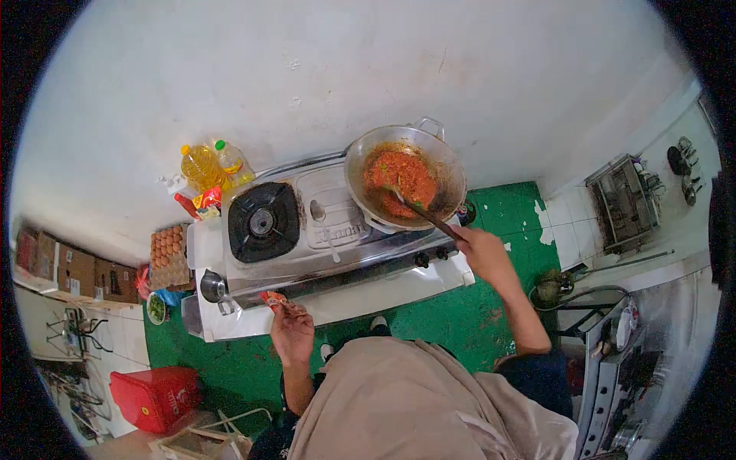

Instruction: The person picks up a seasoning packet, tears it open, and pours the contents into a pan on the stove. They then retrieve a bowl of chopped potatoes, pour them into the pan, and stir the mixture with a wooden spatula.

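Room for moving shows between our hands, which stand well apart, with a strip of white surface (353, 307) and its front edge running between them. Our right hand (484, 257) is wrapped around the handle of a spatula (435, 221), near the surface's right end; our left hand (293, 336) pinches a small red packet (274, 300) between thumb and fingers, at the front edge as we look down. Ahead and to the left of the right hand, a wok (364, 153) has its rim near our knuckles and holds chunky red food (406, 172), the spatula's far end dipped into it. Between the hands, a bit further forward, we see the steel stove (299, 278) with a spoon (317, 211) lying on its top; its dark burner (263, 221) sits straight ahead of the left hand. Just beside that hand, to its left, a small metal pan (212, 286) stands near the surface's corner, and beyond it come a tray of eggs (166, 249) and a yellow-capped oil bottle (202, 167). Green floor (502, 211) spreads past our right hand, while a red box (157, 399) lies behind and left of our left one. A pale wall (307, 77) closes the room ahead of both.
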Demonstrator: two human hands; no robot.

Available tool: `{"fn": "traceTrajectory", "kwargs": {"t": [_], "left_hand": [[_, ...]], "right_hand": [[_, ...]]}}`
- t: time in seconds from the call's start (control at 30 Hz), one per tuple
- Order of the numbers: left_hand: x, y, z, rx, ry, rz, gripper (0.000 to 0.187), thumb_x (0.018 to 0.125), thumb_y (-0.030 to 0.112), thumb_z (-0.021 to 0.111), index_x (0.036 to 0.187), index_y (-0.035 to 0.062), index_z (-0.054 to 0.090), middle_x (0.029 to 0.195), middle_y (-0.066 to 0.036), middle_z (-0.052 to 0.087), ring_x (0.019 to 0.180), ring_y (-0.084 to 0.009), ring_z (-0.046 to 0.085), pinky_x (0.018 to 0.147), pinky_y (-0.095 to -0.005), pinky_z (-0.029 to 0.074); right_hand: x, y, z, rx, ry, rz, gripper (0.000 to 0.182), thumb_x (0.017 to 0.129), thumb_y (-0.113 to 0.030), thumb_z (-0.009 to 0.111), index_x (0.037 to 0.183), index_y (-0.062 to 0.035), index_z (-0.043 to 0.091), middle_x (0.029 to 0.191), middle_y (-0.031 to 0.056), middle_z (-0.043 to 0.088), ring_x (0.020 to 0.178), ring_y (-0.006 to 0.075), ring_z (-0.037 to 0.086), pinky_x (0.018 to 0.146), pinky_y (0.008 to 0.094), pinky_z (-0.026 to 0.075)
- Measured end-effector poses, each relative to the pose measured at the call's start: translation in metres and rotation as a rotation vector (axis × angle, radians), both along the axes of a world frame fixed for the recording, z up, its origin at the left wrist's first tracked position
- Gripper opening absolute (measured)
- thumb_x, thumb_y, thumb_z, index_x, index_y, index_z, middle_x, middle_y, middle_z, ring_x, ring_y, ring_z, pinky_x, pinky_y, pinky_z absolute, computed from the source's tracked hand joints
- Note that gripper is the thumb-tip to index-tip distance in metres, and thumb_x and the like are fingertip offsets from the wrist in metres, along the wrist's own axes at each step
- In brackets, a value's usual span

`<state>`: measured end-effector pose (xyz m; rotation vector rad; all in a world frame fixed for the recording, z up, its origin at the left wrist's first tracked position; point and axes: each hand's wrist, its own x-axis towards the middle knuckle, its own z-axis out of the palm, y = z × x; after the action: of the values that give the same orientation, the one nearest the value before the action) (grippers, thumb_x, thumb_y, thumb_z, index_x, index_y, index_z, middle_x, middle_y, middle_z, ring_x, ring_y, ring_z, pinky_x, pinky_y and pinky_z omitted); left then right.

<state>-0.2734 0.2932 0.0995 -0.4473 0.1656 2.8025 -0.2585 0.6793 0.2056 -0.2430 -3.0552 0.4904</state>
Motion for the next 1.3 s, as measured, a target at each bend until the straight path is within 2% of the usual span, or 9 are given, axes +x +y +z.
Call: {"fn": "traceTrajectory", "kwargs": {"t": [0.1, 0.33, 0.57, 0.67, 0.9, 1.03, 1.13, 1.2, 1.3], "left_hand": [[-0.001, -0.001, -0.002, 0.010, -0.011, -0.009, 0.016, 0.090, 0.018, 0.053, 0.094, 0.0045, 0.061, 0.086, -0.005, 0.061, 0.077, -0.0154, 0.055, 0.065, -0.0259, 0.046], [0.000, -0.001, -0.006, 0.005, -0.045, 0.012, 0.017, 0.089, 0.019, 0.054, 0.097, 0.0042, 0.059, 0.086, -0.006, 0.060, 0.078, -0.0166, 0.055, 0.065, -0.0266, 0.046], [0.000, -0.005, -0.008, 0.032, -0.028, 0.019, 0.017, 0.090, 0.019, 0.052, 0.098, 0.0048, 0.059, 0.087, -0.005, 0.060, 0.080, -0.0161, 0.054, 0.064, -0.0258, 0.046], [0.001, -0.009, -0.013, 0.017, -0.007, 0.012, 0.018, 0.092, 0.021, 0.049, 0.099, 0.0065, 0.059, 0.090, -0.003, 0.060, 0.082, -0.0149, 0.054, 0.065, -0.0256, 0.045], [0.002, -0.010, -0.012, 0.043, 0.000, -0.001, 0.018, 0.091, 0.021, 0.051, 0.099, 0.0076, 0.060, 0.092, -0.003, 0.061, 0.083, -0.0156, 0.054, 0.066, -0.0260, 0.045], [0.004, -0.006, 0.002, -0.045, -0.076, 0.035, 0.015, 0.090, 0.018, 0.053, 0.093, 0.0059, 0.061, 0.084, -0.004, 0.060, 0.079, -0.0146, 0.054, 0.066, -0.0254, 0.045], [0.007, -0.013, -0.009, 0.019, 0.008, 0.042, 0.018, 0.092, 0.022, 0.051, 0.100, 0.0089, 0.059, 0.092, -0.001, 0.061, 0.082, -0.0146, 0.054, 0.066, -0.0263, 0.045], [0.008, -0.015, -0.011, -0.041, 0.004, 0.056, 0.017, 0.092, 0.021, 0.050, 0.100, 0.0092, 0.060, 0.092, -0.001, 0.061, 0.082, -0.0142, 0.054, 0.065, -0.0257, 0.044], [0.003, -0.016, -0.017, -0.031, 0.010, 0.026, 0.017, 0.092, 0.021, 0.049, 0.099, 0.0094, 0.060, 0.092, 0.000, 0.062, 0.080, -0.0141, 0.055, 0.064, -0.0253, 0.044]], "right_hand": [[-0.035, 0.002, -0.027, 0.027, 0.065, -0.167, 0.037, 0.082, -0.013, 0.056, 0.119, -0.0147, 0.056, 0.094, 0.0205, 0.061, 0.084, 0.0388, 0.059, 0.074, 0.0457, 0.047], [-0.036, 0.028, -0.021, 0.262, -0.030, -0.140, 0.039, 0.084, -0.017, 0.054, 0.123, -0.0198, 0.052, 0.091, 0.0167, 0.059, 0.077, 0.0352, 0.061, 0.063, 0.0467, 0.050], [0.043, 0.011, 0.071, 0.370, -0.054, -0.109, 0.041, 0.082, -0.015, 0.055, 0.122, -0.0223, 0.053, 0.085, 0.0150, 0.057, 0.067, 0.0352, 0.061, 0.055, 0.0451, 0.050], [0.050, 0.004, 0.076, 0.491, -0.224, -0.108, 0.041, 0.082, -0.014, 0.056, 0.122, -0.0223, 0.053, 0.084, 0.0155, 0.056, 0.063, 0.0347, 0.061, 0.052, 0.0436, 0.050], [-0.035, 0.030, -0.036, 0.333, 0.055, -0.171, 0.041, 0.082, -0.013, 0.055, 0.123, -0.0204, 0.052, 0.090, 0.0162, 0.057, 0.068, 0.0351, 0.061, 0.057, 0.0443, 0.050], [-0.027, 0.003, -0.041, 0.251, 0.157, -0.032, 0.042, 0.082, -0.014, 0.055, 0.123, -0.0203, 0.051, 0.089, 0.0164, 0.057, 0.068, 0.0355, 0.060, 0.058, 0.0454, 0.050], [0.007, -0.010, 0.012, 0.340, -0.142, -0.048, 0.047, 0.078, -0.010, 0.055, 0.124, -0.0198, 0.051, 0.094, 0.0174, 0.057, 0.067, 0.0353, 0.063, 0.056, 0.0438, 0.052], [0.011, 0.003, 0.019, 0.414, -0.158, -0.124, 0.050, 0.076, -0.008, 0.055, 0.125, -0.0193, 0.050, 0.095, 0.0178, 0.057, 0.068, 0.0361, 0.063, 0.057, 0.0443, 0.052], [-0.008, 0.016, -0.011, 0.367, -0.048, -0.167, 0.052, 0.076, -0.006, 0.053, 0.126, -0.0187, 0.048, 0.096, 0.0185, 0.056, 0.068, 0.0369, 0.063, 0.058, 0.0449, 0.053]]}}
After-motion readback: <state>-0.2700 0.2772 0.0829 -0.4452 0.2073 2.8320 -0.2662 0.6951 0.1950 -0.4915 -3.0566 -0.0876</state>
